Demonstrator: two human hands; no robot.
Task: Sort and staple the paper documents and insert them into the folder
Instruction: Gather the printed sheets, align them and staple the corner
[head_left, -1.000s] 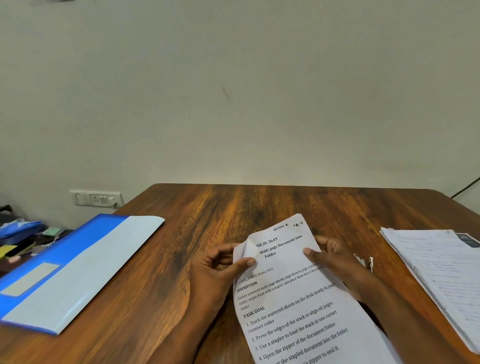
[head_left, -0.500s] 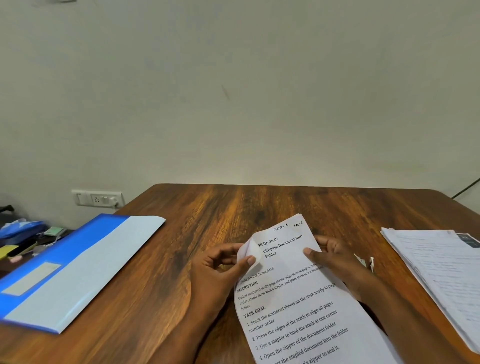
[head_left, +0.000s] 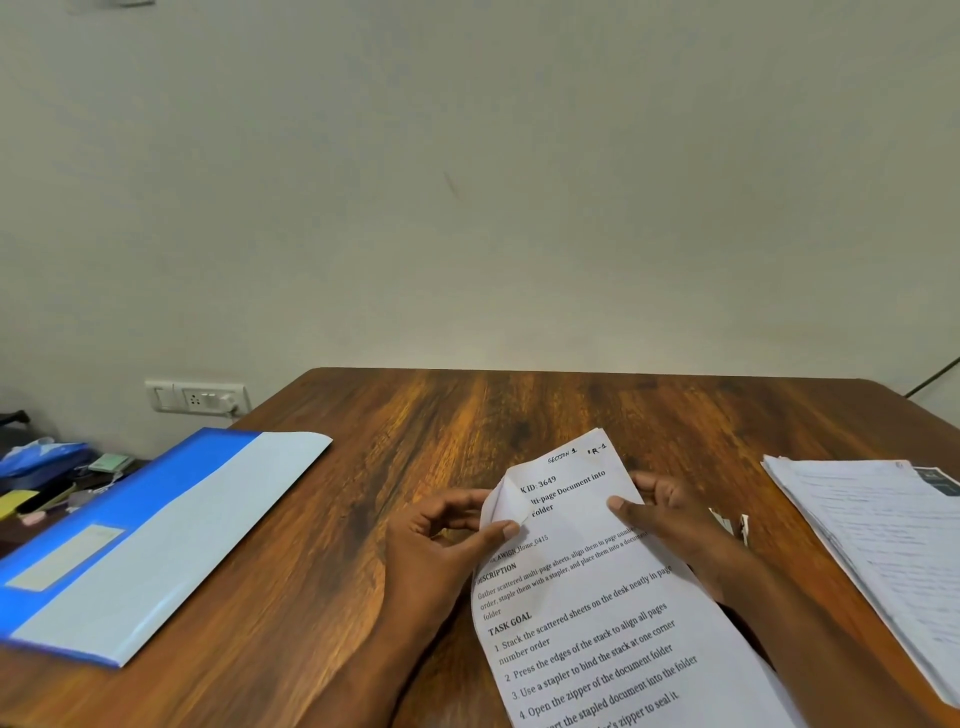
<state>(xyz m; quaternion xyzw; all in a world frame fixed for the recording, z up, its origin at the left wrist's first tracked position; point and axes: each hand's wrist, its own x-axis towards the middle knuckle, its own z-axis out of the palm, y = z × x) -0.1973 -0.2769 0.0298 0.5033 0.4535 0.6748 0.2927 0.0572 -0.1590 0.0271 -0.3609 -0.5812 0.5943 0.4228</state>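
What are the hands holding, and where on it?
Both hold the printed sheet: left hand pinches its folded top-left corner, right hand grips its right edge.

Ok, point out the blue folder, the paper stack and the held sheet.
blue folder (head_left: 171, 499): head view, blue cover.
paper stack (head_left: 878, 540): head view, top sheet.
held sheet (head_left: 597, 618): head view, printed face.

Glossy wood table (head_left: 519, 415), matt paper sheet (head_left: 597, 597)
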